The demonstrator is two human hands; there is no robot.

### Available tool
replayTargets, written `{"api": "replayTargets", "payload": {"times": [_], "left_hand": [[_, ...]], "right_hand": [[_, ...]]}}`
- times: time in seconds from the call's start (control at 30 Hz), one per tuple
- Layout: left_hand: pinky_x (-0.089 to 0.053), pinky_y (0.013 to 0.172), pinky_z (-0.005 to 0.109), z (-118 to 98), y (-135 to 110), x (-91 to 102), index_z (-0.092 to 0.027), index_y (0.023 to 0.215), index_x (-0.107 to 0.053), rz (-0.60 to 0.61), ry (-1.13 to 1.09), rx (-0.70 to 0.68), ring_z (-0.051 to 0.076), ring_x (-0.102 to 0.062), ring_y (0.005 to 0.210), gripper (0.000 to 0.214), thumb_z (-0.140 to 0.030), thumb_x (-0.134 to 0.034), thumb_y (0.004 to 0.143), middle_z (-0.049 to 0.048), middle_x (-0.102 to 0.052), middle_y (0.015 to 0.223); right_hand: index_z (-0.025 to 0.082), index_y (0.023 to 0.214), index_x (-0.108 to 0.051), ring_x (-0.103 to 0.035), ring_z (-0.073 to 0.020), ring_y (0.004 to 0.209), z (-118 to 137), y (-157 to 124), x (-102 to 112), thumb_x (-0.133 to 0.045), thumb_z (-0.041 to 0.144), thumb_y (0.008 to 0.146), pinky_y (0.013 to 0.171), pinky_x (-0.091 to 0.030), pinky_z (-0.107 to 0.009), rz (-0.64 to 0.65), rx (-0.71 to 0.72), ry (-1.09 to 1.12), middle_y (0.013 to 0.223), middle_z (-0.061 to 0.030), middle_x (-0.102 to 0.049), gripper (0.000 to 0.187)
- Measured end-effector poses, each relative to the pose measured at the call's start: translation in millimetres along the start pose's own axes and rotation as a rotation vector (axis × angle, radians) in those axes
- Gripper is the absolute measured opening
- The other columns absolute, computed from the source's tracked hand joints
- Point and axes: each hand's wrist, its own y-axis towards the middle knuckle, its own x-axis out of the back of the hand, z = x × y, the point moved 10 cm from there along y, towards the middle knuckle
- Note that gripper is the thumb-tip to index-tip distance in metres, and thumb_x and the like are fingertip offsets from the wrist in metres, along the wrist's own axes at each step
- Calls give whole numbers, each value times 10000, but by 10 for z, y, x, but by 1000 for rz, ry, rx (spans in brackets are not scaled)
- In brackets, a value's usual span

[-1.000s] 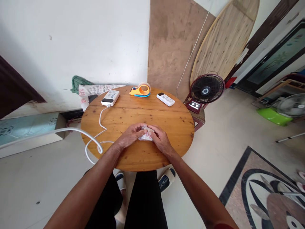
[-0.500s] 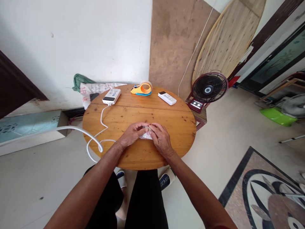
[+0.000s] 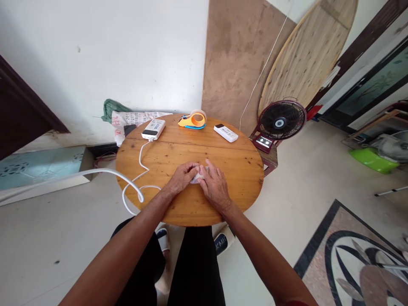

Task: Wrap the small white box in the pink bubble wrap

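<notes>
A small, pale, crinkled plastic packet (image 3: 196, 178) lies low over the near half of the round wooden table (image 3: 153, 161), largely covered by my fingers. From the left, my left hand (image 3: 183, 177) grips its edge between thumb and curled fingers. My right hand (image 3: 216, 185) holds the other side, thumb against the packet, with one finger lifted and the others bent over it. What the packet contains is too small to make out.
At the table's far side are a white power bank (image 3: 153, 129) with a white cable (image 3: 140, 159), an orange tape dispenser (image 3: 193, 120) and a second white power bank (image 3: 226, 133). A dark red fan (image 3: 279, 123) stands right of the table. The cable loops off the left edge.
My right hand's fingers have loosened and spread a little, one now raised off the packet. Both hands stay at the packet. The whole view has shifted slightly.
</notes>
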Motion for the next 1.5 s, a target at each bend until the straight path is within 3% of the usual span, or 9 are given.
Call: {"api": "replayTargets", "payload": {"times": [0.27, 0.6, 0.67, 0.77, 0.87, 1.13, 1.33, 1.5], "left_hand": [[-445, 731, 254, -5, -18, 12, -145, 962, -629, -23, 19, -39, 145, -534, 758, 346, -431, -473, 844, 20, -632, 856], [-451, 842, 288, -18, -27, 24, -136, 1015, -641, -42, 37, -33, 178, -572, 885, 397, -453, -480, 838, 50, -662, 971], [-456, 814, 275, 3, -24, 31, -136, 1017, -641, -49, 36, -34, 171, -574, 860, 402, -461, -485, 840, 46, -663, 958], [-465, 754, 260, 61, -20, 38, -133, 1025, -640, -54, 28, -13, 161, -572, 803, 422, -480, -495, 834, 40, -663, 920], [-470, 753, 263, 84, -16, 37, -133, 1043, -641, -54, 18, -12, 162, -575, 806, 435, -487, -498, 834, 44, -665, 934], [-471, 802, 273, 55, -10, 58, -129, 1046, -658, -79, 68, -40, 178, -598, 864, 439, -477, -477, 849, 53, -686, 980], [-467, 871, 321, 5, -20, 93, -130, 1055, -664, -139, 129, -88, 207, -606, 940, 412, -442, -498, 842, 77, -690, 1028], [-489, 812, 323, 92, -23, 152, -151, 1185, -587, -200, 80, -91, 191, -607, 891, 457, -448, -492, 850, 71, -674, 1026]], "right_hand": [[208, 1103, -657, -447, -262, 1213, -5, 1, 121, -491, 307, 918, 965, -370, -428, -81, 40, 40, 1370, -125, -492, 267], [223, 982, -662, -475, -244, 1163, -16, -8, 151, -515, 299, 903, 947, -352, -404, -101, 18, 66, 1321, -93, -534, 183], [205, 1002, -636, -480, -243, 1173, -44, -13, 194, -534, 307, 886, 961, -355, -399, -138, -7, 106, 1309, -105, -539, 186], [169, 1153, -561, -479, -247, 1190, -129, -25, 268, -541, 318, 857, 989, -351, -397, -206, -82, 170, 1313, -133, -524, 332], [160, 1271, -497, -466, -252, 1210, -150, -15, 264, -521, 309, 853, 1002, -341, -400, -194, -104, 172, 1362, -142, -480, 444], [231, 1089, -654, -468, -256, 1167, -53, 16, 168, -490, 313, 918, 928, -338, -405, -108, -16, -11, 1369, -103, -495, 251], [237, 983, -658, -509, -228, 1102, 0, -5, 233, -521, 295, 910, 903, -348, -382, -183, 44, -19, 1262, -74, -581, 165], [197, 1009, -576, -511, -232, 1144, -189, -53, 327, -545, 286, 862, 947, -363, -389, -314, -88, 183, 1234, -106, -568, 174]]}}
